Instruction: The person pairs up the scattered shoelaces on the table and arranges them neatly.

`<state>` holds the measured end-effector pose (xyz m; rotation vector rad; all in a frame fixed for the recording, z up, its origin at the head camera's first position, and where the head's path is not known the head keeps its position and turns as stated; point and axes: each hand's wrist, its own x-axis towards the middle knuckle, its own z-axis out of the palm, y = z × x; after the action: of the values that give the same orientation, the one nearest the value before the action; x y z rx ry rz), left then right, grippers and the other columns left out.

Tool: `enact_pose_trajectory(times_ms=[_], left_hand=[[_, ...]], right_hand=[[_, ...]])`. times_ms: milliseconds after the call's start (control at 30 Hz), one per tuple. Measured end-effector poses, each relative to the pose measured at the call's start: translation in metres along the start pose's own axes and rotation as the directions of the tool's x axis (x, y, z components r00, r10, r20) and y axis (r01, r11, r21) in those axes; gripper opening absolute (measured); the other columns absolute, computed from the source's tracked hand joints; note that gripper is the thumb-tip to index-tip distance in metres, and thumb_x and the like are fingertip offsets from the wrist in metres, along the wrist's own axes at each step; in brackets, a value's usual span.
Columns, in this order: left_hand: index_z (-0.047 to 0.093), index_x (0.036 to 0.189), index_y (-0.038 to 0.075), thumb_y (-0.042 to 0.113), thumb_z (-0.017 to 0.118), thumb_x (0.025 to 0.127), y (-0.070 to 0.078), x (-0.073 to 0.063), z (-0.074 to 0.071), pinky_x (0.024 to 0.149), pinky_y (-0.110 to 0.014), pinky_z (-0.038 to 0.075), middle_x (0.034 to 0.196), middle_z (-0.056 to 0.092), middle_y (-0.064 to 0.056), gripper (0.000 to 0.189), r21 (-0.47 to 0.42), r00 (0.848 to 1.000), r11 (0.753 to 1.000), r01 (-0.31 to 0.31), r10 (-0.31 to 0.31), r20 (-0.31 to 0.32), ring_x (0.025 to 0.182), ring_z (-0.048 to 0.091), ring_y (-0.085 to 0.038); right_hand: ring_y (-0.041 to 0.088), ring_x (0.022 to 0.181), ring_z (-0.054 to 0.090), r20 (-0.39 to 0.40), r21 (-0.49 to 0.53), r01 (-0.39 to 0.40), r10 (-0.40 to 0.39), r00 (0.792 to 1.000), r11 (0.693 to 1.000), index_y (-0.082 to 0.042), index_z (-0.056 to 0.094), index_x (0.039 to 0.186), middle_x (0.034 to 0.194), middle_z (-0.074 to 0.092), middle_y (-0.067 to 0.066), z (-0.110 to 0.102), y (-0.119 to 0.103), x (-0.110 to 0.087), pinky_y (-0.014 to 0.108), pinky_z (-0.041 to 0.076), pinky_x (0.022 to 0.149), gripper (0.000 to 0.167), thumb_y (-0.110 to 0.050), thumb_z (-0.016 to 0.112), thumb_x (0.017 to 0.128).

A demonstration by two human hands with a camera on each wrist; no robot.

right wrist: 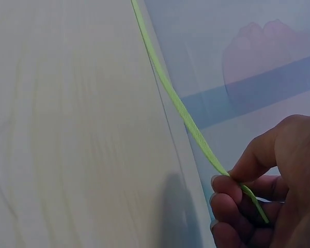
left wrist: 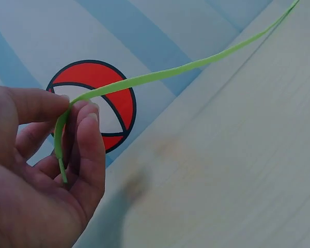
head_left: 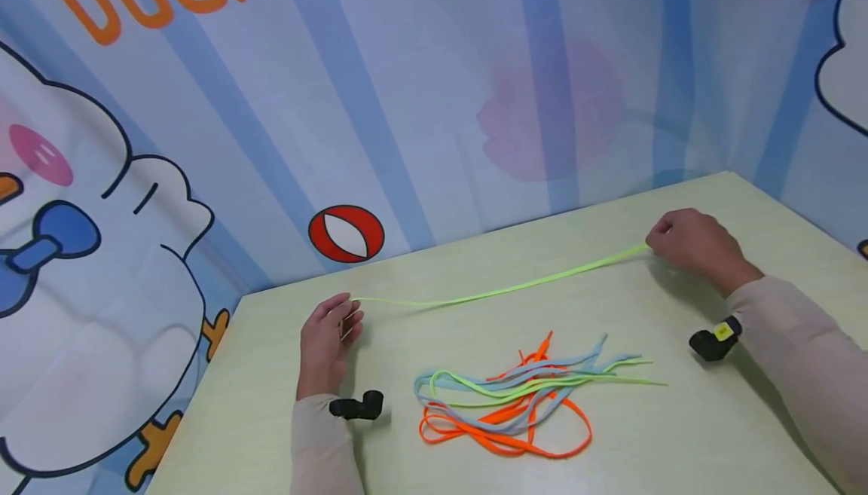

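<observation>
A flat yellow-green shoelace (head_left: 505, 289) stretches above the table between both hands, sagging a little. My left hand (head_left: 330, 340) pinches one end between thumb and fingertips; in the left wrist view its thin tip (left wrist: 62, 169) hangs down inside the palm. At the far right, my right hand (head_left: 698, 246) pinches the other end, and the right wrist view shows that lace's tip (right wrist: 261, 211) poking out past the thumb and forefinger. Below the stretched lace lies a loose pile of orange laces (head_left: 576, 435), grey-blue laces (head_left: 423, 386) and another yellow-green lace (head_left: 542, 383).
The pale wooden table (head_left: 237, 404) ends at a back edge against a printed cloth backdrop (head_left: 434, 103), with a duck figure (head_left: 102, 359) at left and a red-and-white ball (head_left: 366, 235) printed on it. Small black cameras (head_left: 712, 344) sit on both wrists.
</observation>
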<state>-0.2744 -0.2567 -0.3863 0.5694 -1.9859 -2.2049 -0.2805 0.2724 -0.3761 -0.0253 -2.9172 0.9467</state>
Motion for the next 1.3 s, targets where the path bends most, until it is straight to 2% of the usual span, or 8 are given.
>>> enact_pose_trajectory(times_ms=[133,367,500,733,967,1300], left_hand=[[0.058,0.132,0.011,0.022,0.057,0.103,-0.0003,0.0,-0.0016,0.085,-0.027,0.054,0.124,0.062,-0.011,0.031,-0.017,1.0,1.0,0.009,-0.009,-0.013,0.098,0.064,-0.018],[0.058,0.133,0.006,0.019,0.059,0.101,-0.0032,0.0,-0.0025,0.076,-0.025,0.056,0.117,0.063,-0.011,0.035,0.071,0.997,0.997,0.015,-0.01,-0.072,0.087,0.066,-0.015],[0.058,0.132,0.005,0.018,0.059,0.1,-0.0046,0.0011,-0.003,0.072,-0.024,0.056,0.118,0.062,-0.013,0.035,0.085,0.994,0.996,0.019,-0.01,-0.105,0.083,0.066,-0.013],[0.059,0.132,0.004,0.015,0.057,0.101,-0.0053,0.0006,-0.0045,0.07,-0.023,0.055,0.121,0.062,-0.014,0.033,0.094,0.993,0.995,0.015,-0.004,-0.118,0.082,0.067,-0.013],[0.057,0.135,0.004,0.018,0.053,0.104,-0.0054,0.001,-0.0065,0.071,-0.023,0.055,0.123,0.061,-0.014,0.034,0.073,0.994,0.997,0.023,-0.015,-0.112,0.082,0.067,-0.012],[0.053,0.139,0.005,0.024,0.053,0.102,-0.0064,0.0024,-0.0097,0.071,-0.022,0.056,0.128,0.059,-0.014,0.041,0.072,0.993,0.996,0.043,-0.034,-0.115,0.083,0.068,-0.011]], right_hand=[[0.024,0.062,0.049,-0.006,-0.011,-0.001,0.001,1.0,1.0,-0.006,0.058,0.086,0.071,0.052,0.006,0.001,0.0018,0.0007,0.037,0.034,0.054,0.02,-0.016,0.042,0.09],[0.021,0.057,0.041,-0.003,-0.02,-0.003,0.003,1.0,1.0,-0.012,0.047,0.073,0.062,0.042,0.002,0.0009,0.0048,0.0018,0.035,0.029,0.051,0.016,-0.014,0.041,0.088],[0.021,0.058,0.04,0.002,-0.025,-0.006,0.006,1.0,1.0,-0.013,0.046,0.071,0.061,0.04,0.001,0.0006,0.0052,0.0024,0.035,0.028,0.051,0.016,-0.013,0.043,0.087],[0.02,0.058,0.039,0.026,-0.03,-0.01,0.01,1.0,1.0,-0.014,0.049,0.07,0.061,0.04,0.0,-0.0013,0.0065,0.0018,0.036,0.028,0.051,0.018,-0.013,0.043,0.088],[0.02,0.058,0.04,0.033,-0.038,-0.014,0.015,0.999,0.999,-0.014,0.052,0.069,0.061,0.042,0.0,-0.0019,0.0079,0.0018,0.036,0.029,0.052,0.022,-0.013,0.043,0.089],[0.02,0.057,0.037,0.035,-0.058,-0.021,0.023,0.999,0.998,-0.015,0.047,0.066,0.061,0.039,0.0,-0.0013,0.0098,0.0022,0.035,0.028,0.051,0.023,-0.013,0.042,0.089]])
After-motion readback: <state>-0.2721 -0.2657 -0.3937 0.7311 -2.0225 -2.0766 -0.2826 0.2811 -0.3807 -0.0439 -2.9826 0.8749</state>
